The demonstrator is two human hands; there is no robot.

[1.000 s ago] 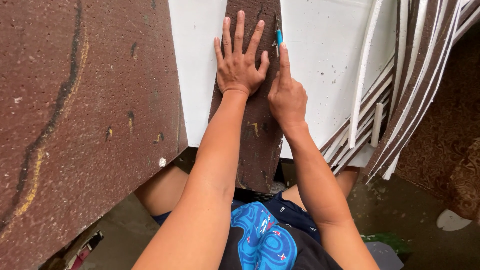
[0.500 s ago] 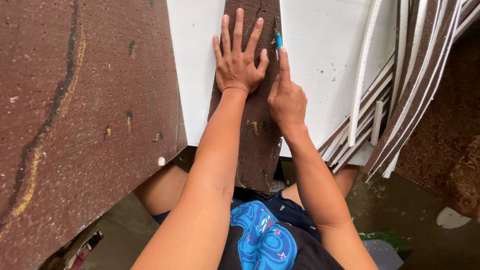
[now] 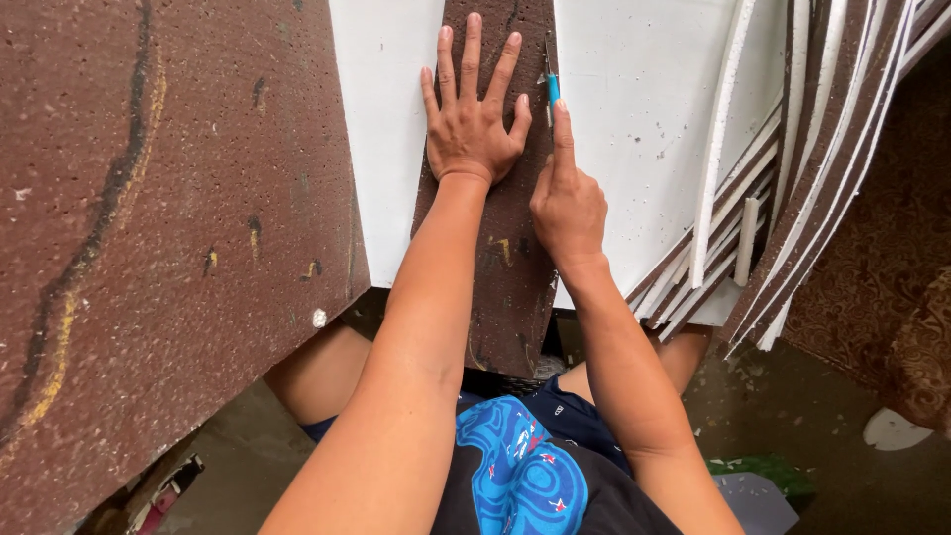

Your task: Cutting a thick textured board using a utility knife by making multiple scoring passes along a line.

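Observation:
My left hand lies flat with fingers spread on a long brown board strip that rests on a white foam sheet. My right hand grips a small blue-handled knife, index finger stretched along it. The blade sits at the strip's right edge, against the white sheet. My forearms reach up from my lap.
A large brown speckled panel fills the left. A fanned stack of brown-and-white foam sheets leans at the right. My knees and blue patterned shirt are below, over a grey concrete floor.
My right hand and the knife have shifted slightly along the strip's right edge. My left hand stays pressed flat on the strip.

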